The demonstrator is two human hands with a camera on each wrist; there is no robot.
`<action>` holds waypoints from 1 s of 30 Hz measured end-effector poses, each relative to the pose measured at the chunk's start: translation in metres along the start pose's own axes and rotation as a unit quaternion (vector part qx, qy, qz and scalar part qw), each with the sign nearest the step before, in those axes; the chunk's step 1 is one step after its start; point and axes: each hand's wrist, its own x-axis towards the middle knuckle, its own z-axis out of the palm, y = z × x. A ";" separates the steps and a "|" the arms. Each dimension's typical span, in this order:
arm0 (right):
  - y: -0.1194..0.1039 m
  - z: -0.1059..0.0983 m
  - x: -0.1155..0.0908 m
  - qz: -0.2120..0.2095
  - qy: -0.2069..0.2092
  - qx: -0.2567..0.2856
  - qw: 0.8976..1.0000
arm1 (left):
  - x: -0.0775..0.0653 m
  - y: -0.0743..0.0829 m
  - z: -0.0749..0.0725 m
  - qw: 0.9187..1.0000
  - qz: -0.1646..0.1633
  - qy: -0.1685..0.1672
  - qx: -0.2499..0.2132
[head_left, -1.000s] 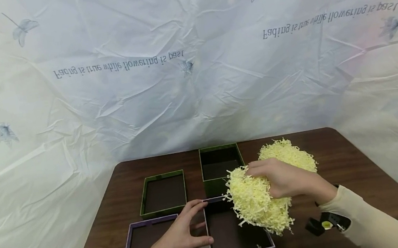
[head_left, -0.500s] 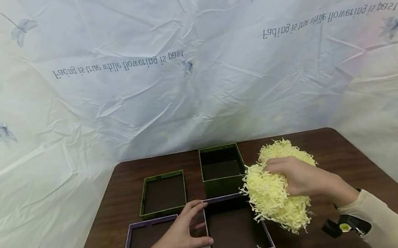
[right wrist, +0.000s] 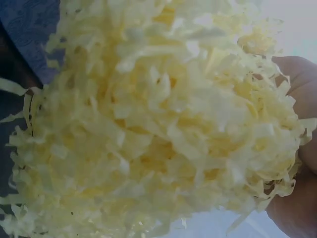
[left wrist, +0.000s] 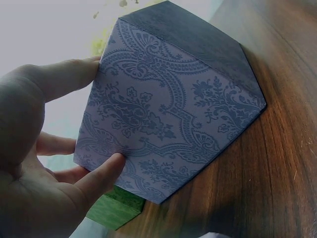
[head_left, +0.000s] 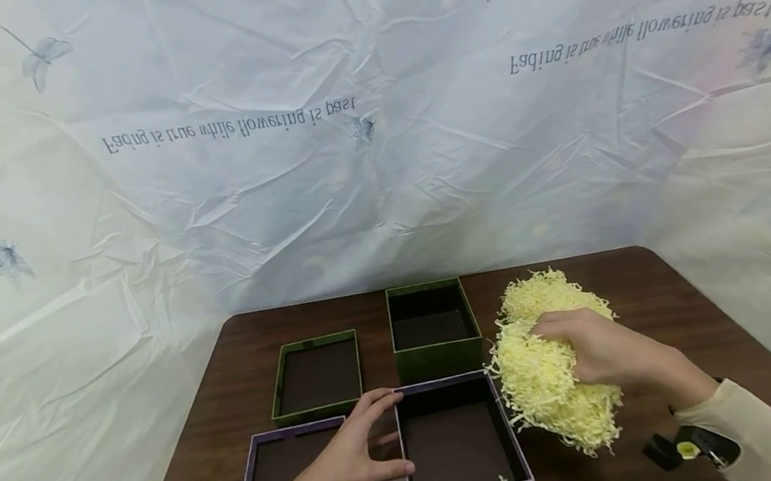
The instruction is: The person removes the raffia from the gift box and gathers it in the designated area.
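My right hand [head_left: 601, 350] grips a big wad of pale yellow shredded paper [head_left: 537, 371], held beside the right wall of a purple box [head_left: 456, 442]. That wad fills most of the right wrist view, hiding many of the fingers. In the box lie only a few stray shreds. My left hand [head_left: 345, 461] rests spread against the box's left wall, thumb and a fingertip at the rim. The left wrist view shows its fingers touching the patterned blue side [left wrist: 143, 109]. Behind the wad sits a second pile of shredded paper [head_left: 546, 292] on the table.
A green box [head_left: 438, 359] stands behind the purple one. Left of these lie a shallow green lid [head_left: 315, 376] and a purple-edged lid [head_left: 290, 456], partly under the left forearm. The dark wooden table [head_left: 201, 452] meets a printed white cloth [head_left: 382, 216] at the back.
My right hand has carried the wad of shredded paper rightward, from above the purple box to beside its right wall. The left hand has stayed where it was.
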 end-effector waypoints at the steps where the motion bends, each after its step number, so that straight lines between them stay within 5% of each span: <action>1: 0.001 0.001 -0.002 0.000 0.002 -0.004 1.000 | 0.000 0.000 0.000 1.000 0.000 0.000 0.000; 15: 0.008 0.011 -0.018 0.045 -0.041 -0.008 0.998 | 0.000 0.000 -0.001 1.000 -0.002 -0.002 -0.002; 30: 0.009 0.013 -0.032 0.039 -0.085 -0.060 0.994 | -0.001 0.000 0.000 1.000 0.005 0.000 0.001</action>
